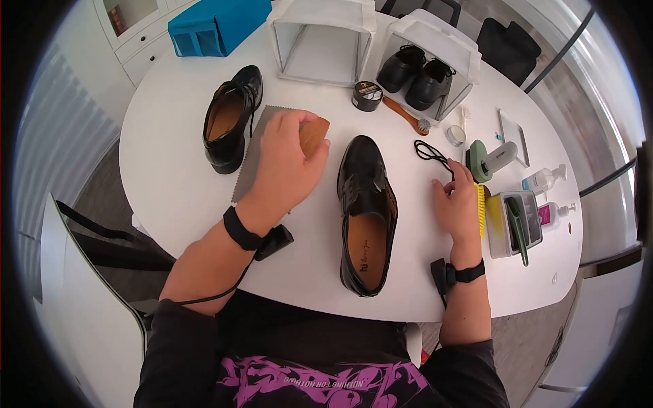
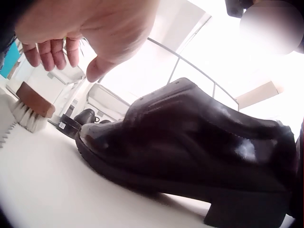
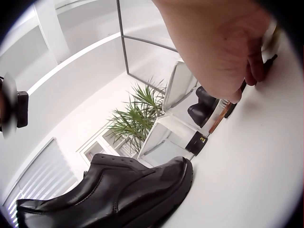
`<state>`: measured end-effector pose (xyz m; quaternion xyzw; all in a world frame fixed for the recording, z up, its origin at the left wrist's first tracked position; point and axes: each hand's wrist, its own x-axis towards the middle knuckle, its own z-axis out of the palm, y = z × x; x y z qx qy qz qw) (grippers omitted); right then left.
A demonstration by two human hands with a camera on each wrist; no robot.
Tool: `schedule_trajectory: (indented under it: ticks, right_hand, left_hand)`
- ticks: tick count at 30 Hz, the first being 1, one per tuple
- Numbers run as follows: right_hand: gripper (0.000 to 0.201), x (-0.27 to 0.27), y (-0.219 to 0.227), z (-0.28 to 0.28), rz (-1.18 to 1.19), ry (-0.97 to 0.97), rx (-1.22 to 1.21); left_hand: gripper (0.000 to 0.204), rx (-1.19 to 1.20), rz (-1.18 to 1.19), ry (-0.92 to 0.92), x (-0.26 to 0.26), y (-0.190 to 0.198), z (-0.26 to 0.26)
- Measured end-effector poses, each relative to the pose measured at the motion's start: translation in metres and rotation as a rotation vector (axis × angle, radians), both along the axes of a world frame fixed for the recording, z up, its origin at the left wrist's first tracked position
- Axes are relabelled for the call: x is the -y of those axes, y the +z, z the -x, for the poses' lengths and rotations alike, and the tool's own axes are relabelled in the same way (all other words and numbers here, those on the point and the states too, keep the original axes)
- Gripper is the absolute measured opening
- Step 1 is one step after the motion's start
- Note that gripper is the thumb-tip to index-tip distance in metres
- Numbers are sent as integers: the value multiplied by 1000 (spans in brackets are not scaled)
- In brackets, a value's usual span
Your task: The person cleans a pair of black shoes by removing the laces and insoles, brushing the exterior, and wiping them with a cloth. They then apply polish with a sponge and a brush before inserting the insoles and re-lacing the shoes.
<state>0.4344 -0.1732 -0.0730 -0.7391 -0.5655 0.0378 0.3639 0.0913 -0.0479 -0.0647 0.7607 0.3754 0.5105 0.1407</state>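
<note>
A black leather shoe [image 1: 367, 204] with a tan insole stands on the table between my hands, its eyelets [image 3: 114, 159] without a lace. My left hand [image 1: 289, 160] is over a grey cloth [image 1: 255, 153], beside a wooden brush [image 1: 314, 136]. In the left wrist view that brush [image 2: 35, 107] stands on its pale bristles, apart from the loosely bent fingers. My right hand [image 1: 457, 207] is low over the table at the right, fingertips right at a looped black shoelace [image 1: 430, 151]. The thumb is apart from the fingers [image 3: 255, 61].
Another black shoe [image 1: 231, 119] stands at the left. Behind are a polish tin [image 1: 367, 96], a small brush [image 1: 408, 117] and a clear-sided box [image 1: 469, 61] holding black shoes. To the right are a green-based brush [image 1: 478, 160], a caddy [image 1: 507, 251] and pump bottles [image 1: 544, 179].
</note>
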Motion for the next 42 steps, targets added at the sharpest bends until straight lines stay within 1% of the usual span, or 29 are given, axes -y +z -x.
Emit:
schedule_trajectory:
  ticks: [1,2,3,4,5,6,7,8,10,12,14,16,18,19,20,22,23,24,26,30,32,33,35,36,38,39,40,41,42]
  right_hand:
    - [52,0,0,-1,-2,-4,1]
    - [52,2,1,-3,62,-16,22]
    - [51,4,2,-4,126,-29,42]
    - [51,4,3,-4,124,-40,40]
    - [50,5,3,-3,80,-9,19]
    - [48,5,4,-3,36,22,-2]
    - [48,5,5,-4,31,9,-3]
    - [46,5,5,-5,14,4,-21]
    - [43,6,6,-5,-2,-14,-42]
    - [36,8,8,-6,-64,15,-87]
    - [32,13,16,-8,-39,-20,-76]
    - [29,8,11,-3,-18,-7,-91]
    - [25,5,-1,-9,-110,24,-132]
    - [23,5,1,-6,-83,24,-137]
    - [23,6,4,-1,-88,43,-151]
    - [22,8,15,6,4,15,-131]
    - [21,9,17,8,38,9,-129]
    - [21,8,17,9,33,14,-136]
    - [22,8,15,10,26,30,-126]
    - [22,10,14,9,12,40,-143]
    - [20,11,19,12,72,36,-177]
    - [20,11,18,13,75,32,-178]
    - [19,10,16,14,35,65,-197]
    - [19,10,17,16,32,60,-199]
    - [14,12,18,19,-1,79,-197]
    - [14,13,18,20,-5,62,-201]
    - [17,13,18,20,-24,119,-220]
    - [21,13,18,21,-46,176,-236]
    - [21,14,20,25,-49,161,-236]
  left_hand:
    - [41,-41,11,50,-2,-2,3]
    - [41,-40,10,41,-3,-3,4]
    - [46,-101,97,74,-3,-4,5]
    - [52,-164,182,105,-4,-3,6]
    - [52,-166,176,94,-3,-4,7]
    - [58,-248,221,126,-1,-6,8]
    - [65,-330,265,159,0,-7,8]
    - [65,-331,259,149,-1,-7,8]
    - [76,-394,386,131,-2,-7,8]
    - [78,-415,384,131,-3,-9,9]
    - [81,-439,384,146,-5,-11,6]
    - [91,-571,320,214,-7,-8,16]
    - [100,-664,311,175,-2,3,25]
    - [93,-712,416,170,-11,2,28]
    - [93,-720,416,194,-25,-6,37]
    - [75,-339,574,95,-51,-16,48]
    - [59,-352,498,132,-50,-23,50]
    - [59,-357,493,139,-49,-33,51]
    - [55,-694,326,294,-46,-53,51]
    - [56,-787,406,271,-37,-15,45]
    - [52,-684,530,238,-35,-4,46]
    - [52,-686,532,234,-39,-8,48]
    - [45,-499,485,160,-49,-20,54]
    - [45,-503,482,156,-50,-17,52]
    - [39,-102,199,236,-54,-11,45]
    - [38,-31,59,216,-53,-1,42]
    - [38,-36,56,197,-44,13,36]
    - [39,109,44,124,-32,26,30]
    - [39,253,37,54,-23,31,24]
